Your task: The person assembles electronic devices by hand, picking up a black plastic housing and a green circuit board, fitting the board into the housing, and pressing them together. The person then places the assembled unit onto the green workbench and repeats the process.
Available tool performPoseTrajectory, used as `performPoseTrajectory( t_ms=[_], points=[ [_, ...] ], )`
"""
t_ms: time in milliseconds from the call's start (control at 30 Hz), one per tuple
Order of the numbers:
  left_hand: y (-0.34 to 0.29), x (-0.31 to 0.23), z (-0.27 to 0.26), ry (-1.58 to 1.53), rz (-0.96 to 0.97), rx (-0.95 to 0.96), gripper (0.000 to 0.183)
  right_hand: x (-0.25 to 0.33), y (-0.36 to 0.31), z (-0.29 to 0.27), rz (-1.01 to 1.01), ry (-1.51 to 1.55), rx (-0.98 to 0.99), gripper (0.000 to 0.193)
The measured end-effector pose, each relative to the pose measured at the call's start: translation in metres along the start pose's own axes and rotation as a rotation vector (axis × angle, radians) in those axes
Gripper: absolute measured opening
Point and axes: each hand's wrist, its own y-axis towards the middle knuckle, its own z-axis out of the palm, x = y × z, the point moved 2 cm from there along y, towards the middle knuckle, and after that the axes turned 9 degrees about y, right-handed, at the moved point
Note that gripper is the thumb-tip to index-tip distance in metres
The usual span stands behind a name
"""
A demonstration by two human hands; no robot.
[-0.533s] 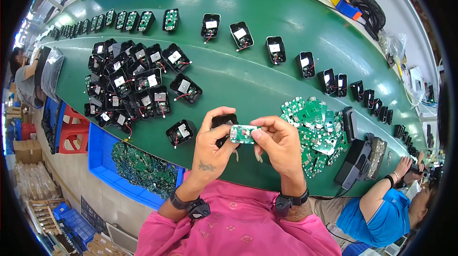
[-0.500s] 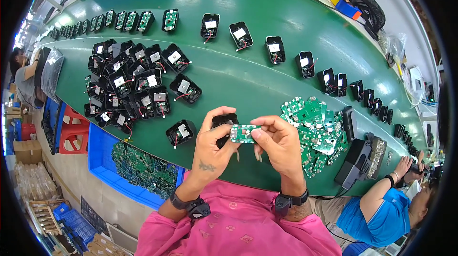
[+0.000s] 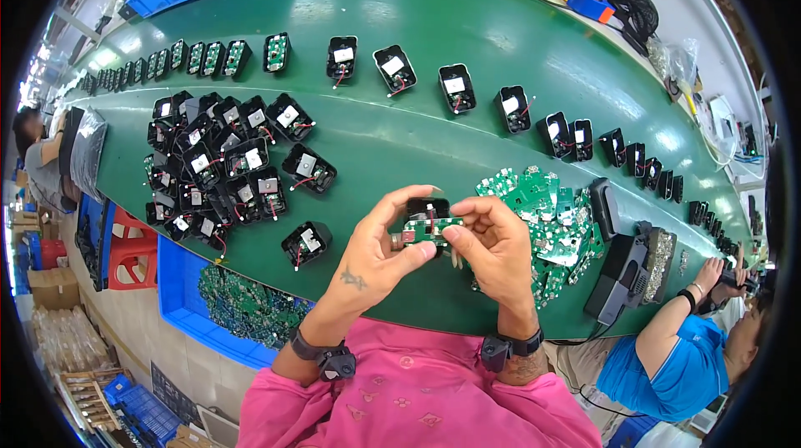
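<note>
In front of my chest, my left hand (image 3: 374, 249) is closed around a small black plastic housing (image 3: 424, 207), with its thumb pressed at the lower edge of a green circuit board (image 3: 423, 234). The board lies crosswise over the housing's open side. My right hand (image 3: 499, 249) pinches the board's right end between thumb and fingers. A short lead with a white plug (image 3: 430, 208) rises at the board's upper edge; whether it is plugged in I cannot tell. Nearest my right hand is a heap of green circuit boards (image 3: 546, 223) on the table.
Black housings with wires lie piled (image 3: 221, 148) at left; one housing (image 3: 305, 244) stands alone nearer me. A curved row of housings (image 3: 456, 89) crosses the green table (image 3: 375, 139). A blue bin (image 3: 188, 302) of boards sits below the edge. A co-worker (image 3: 676, 356) works at right.
The housing has come up behind the board, and my left thumb now presses on the board. The lead shows at its upper edge. The whole view has shifted slightly.
</note>
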Motion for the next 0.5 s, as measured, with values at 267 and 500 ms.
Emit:
performPoseTrajectory(
  t_ms=[267,500],
  points=[
    [0.002,0.005,0.012,-0.022,-0.074,-0.043,0.058,0.008,0.001,0.0,-0.383,-0.566,0.004,0.022],
    [0.002,0.016,0.014,0.142,0.011,-0.063,0.057,-0.007,-0.003,0.01,-0.312,-0.398,-0.086,0.018]
  ],
)
